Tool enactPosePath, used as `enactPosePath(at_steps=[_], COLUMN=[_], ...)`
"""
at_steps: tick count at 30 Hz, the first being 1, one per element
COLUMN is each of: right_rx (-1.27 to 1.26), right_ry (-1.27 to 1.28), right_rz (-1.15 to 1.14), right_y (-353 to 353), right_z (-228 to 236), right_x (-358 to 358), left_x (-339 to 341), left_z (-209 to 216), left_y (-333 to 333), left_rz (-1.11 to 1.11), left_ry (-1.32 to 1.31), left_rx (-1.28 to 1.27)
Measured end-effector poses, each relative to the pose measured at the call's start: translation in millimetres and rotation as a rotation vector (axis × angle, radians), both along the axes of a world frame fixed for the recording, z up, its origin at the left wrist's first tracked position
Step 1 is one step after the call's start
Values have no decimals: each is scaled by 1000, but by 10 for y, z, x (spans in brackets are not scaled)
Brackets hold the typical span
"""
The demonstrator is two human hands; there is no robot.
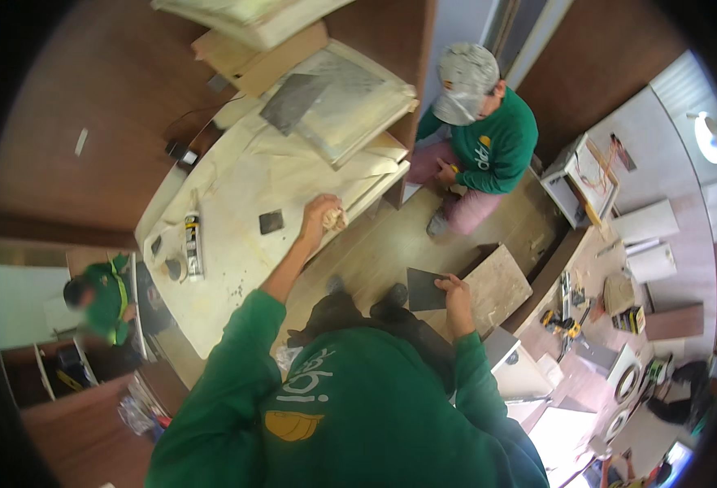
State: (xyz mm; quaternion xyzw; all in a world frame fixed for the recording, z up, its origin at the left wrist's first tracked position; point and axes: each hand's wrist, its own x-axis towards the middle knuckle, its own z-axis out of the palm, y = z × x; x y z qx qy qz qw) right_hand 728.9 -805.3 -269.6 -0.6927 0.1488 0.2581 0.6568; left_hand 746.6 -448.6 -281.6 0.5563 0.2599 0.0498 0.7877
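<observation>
Just left of centre, our left hand (318,216) reaches forward, fingers curled around a crumpled pale wad (336,219) near the pale worktop's (232,183) edge; right of centre, our bent right hand (458,304) pinches a dark sheet (424,290).

Crumpled tan wad (336,219), dark flat sheet (425,291)

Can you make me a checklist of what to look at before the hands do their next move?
1. Left hand gripping the crumpled wad: ok.
2. Right hand gripping the dark sheet: ok.
3. Wad touching the pale table: cannot tell.
4. Table cleared of loose things: not ok; a tube and small dark square are there.
5. Co-worker's visible hand apart from both hands: ok.
</observation>
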Motion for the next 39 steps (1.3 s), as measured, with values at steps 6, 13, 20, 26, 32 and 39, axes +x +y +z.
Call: enactPosePath(at_steps=[6,13,20,26,32,39], right_rx=[214,-164,117,424,270,474], right_ry=[-217,-845,-601,15,-27,377], right_rz=[365,1162,1311,763,859,918], right_y=[952,2365,3586,4074,4142,4488], right_z=[392,1092,1121,1017,1192,1281], right_x=[124,-762,-1348,-1600,-1362,-1800], left_x=[-1188,-2172,-3207,-3910,-4583,-3904], left_z=[247,676,816,1166,945,1239], left_y=[-131,15,830,1416,1910,1864], left_rz=[51,260,311,414,501,329], left_ry=[-128,-246,-513,-548,-469,-641], left_rx=[-321,-455,-553,-622,-611,-653])
